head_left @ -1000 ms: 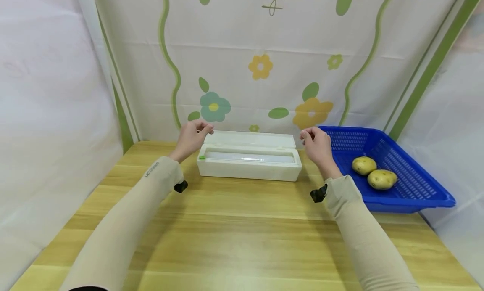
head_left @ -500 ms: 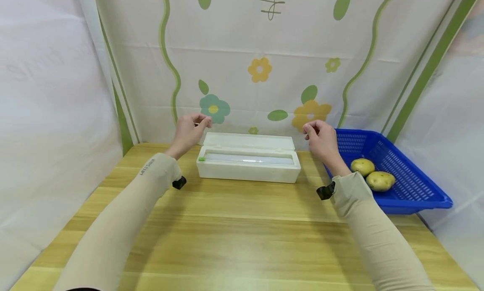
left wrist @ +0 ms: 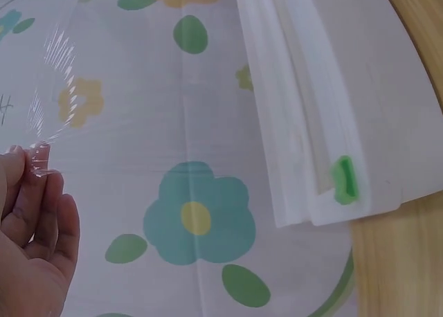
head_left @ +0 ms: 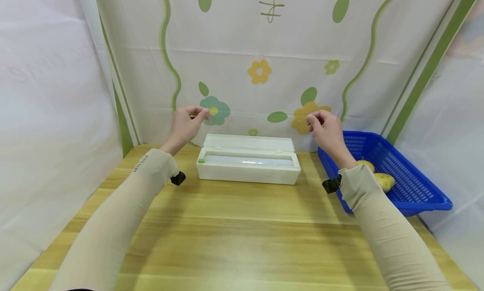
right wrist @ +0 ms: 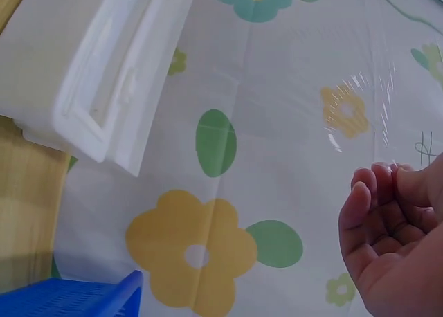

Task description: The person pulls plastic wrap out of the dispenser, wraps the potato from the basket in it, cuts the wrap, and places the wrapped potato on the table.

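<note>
My left hand (head_left: 184, 128) pinches one corner of clear cling film (left wrist: 52, 88) between thumb and fingers. On the other side, my right hand (head_left: 330, 133) pinches the film too, its glints (right wrist: 349, 113) showing in the right wrist view. The film is nearly invisible in the head view. Both hands are raised above a white cling film dispenser box (head_left: 247, 174), one to each side. The box's lid (head_left: 247, 143) stands tipped back, and a pale roll (head_left: 245, 160) lies inside. A green slide cutter (left wrist: 344, 180) sits at the box's left end.
A blue plastic basket (head_left: 417, 177) stands at the right of the wooden table (head_left: 242, 240), with potatoes (head_left: 385, 182) in it, partly hidden by my right arm. A white flowered cloth (head_left: 227, 68) hangs close behind the box.
Both hands have risen, still pinching the film, and have moved slightly farther apart. The right arm now covers part of the potatoes. The box has stayed in place.
</note>
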Available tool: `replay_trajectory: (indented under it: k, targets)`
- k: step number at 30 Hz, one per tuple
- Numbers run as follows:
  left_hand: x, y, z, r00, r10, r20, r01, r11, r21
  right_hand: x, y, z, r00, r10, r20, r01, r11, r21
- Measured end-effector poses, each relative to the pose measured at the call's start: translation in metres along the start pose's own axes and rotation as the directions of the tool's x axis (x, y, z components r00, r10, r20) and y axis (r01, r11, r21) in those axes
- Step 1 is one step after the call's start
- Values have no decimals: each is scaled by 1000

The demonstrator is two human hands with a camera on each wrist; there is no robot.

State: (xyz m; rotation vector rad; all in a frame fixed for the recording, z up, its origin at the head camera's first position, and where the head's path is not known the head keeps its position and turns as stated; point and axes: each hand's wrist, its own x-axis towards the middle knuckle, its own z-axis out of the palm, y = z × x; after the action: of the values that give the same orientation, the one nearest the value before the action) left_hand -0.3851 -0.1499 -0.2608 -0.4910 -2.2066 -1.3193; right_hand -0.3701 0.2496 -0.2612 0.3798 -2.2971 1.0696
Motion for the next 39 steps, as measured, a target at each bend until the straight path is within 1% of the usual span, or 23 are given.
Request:
replay_trajectory:
  k: [6,9,16,20,25,30,35,39]
  targets:
    - [4,8,-3,1000,23,-12,-23,1000,-9,7,-6,-9,1000,-24,-1,24,999,22]
    - [7,10,-4,999,30,-22,-30,999,-13,10,-10,-14,1000,-30,1,30,999,20]
    - [12,16,-8,998,38,-52,-39,999,-14,17,-19,-23,998,-69,1,69,997,20]
    - [14,20,-9,997,37,-65,-38,999,-27,19,-24,-27,997,-79,-7,79,996,46]
    - [16,27,-11,995,51,-86,-56,997,-58,21,-28,-31,997,-80,-15,81,994,73]
    - [18,30,-14,995,46,-91,-51,997,-62,23,-32,-32,996,-83,-19,85,992,98]
    - [20,31,-16,993,51,-103,-59,995,-81,21,-37,-34,997,-73,-7,73,986,149]
    - [22,34,-18,994,32,-109,-43,993,-107,22,-40,-37,998,-68,-4,67,976,209]
